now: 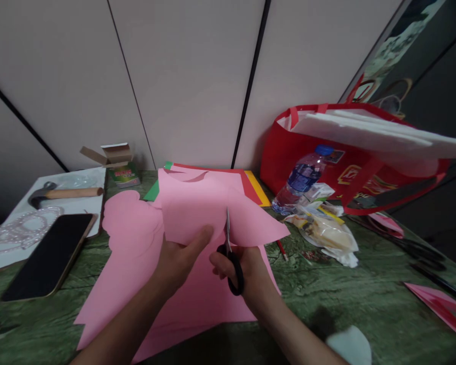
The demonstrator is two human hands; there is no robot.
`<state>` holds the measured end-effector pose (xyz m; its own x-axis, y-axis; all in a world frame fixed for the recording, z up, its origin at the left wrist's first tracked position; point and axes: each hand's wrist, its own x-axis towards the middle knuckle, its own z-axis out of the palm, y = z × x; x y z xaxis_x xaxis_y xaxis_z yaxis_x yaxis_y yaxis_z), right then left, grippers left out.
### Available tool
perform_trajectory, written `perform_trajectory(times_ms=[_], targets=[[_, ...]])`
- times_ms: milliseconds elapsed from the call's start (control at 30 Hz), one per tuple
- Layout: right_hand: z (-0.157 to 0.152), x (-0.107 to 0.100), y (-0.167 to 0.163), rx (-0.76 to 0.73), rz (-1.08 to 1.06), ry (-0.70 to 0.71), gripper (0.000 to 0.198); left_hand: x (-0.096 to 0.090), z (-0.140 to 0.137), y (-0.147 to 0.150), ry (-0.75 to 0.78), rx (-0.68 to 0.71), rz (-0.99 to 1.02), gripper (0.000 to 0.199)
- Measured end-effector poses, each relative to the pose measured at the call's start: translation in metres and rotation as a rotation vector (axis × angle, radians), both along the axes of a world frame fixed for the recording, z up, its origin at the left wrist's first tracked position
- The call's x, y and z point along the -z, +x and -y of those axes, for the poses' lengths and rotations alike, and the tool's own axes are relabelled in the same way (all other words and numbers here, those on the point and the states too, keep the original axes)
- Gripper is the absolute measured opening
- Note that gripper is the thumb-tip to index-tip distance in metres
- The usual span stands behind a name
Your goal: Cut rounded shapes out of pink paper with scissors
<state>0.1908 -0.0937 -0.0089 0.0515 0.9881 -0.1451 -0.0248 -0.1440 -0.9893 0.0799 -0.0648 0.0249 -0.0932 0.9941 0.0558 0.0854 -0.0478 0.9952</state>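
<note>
My left hand [186, 258] grips the lower edge of a raised pink paper sheet [192, 205], thumb on top. In my right hand [247, 274] is a pair of black-handled scissors [228, 238], fingers in the loops. The blades point away from me and sit in a cut in the sheet, with a loose flap of it standing off to the right. Beneath both hands lies more pink paper [209, 299]. A pink cut-out shape with a scalloped top [131, 238] rests to the left. The fingers under the sheet are partly hidden.
To the left are a phone [49, 258], a hammer [66, 193], clear tubing [26, 230] and an opened small box [121, 170]. At right stand a water bottle [304, 177] and a red bag [285, 147], with plastic-wrapped food [323, 230] before them. A red pencil [282, 250] lies nearby.
</note>
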Motion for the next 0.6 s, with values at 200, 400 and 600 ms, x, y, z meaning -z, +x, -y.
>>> perform_trajectory(times_ms=[200,400,600], targets=[[-0.001,-0.003,-0.002,-0.003,-0.025,0.003,0.027,0.002,-0.003,-0.005,0.014,0.075,0.016,0.019],[0.000,-0.017,-0.004,0.008,-0.078,0.043,0.025,0.008,-0.007,-0.009,0.096,0.129,0.052,0.015],[0.001,-0.014,-0.004,0.020,-0.068,0.035,0.030,0.011,-0.009,-0.011,0.125,0.131,0.061,0.016]])
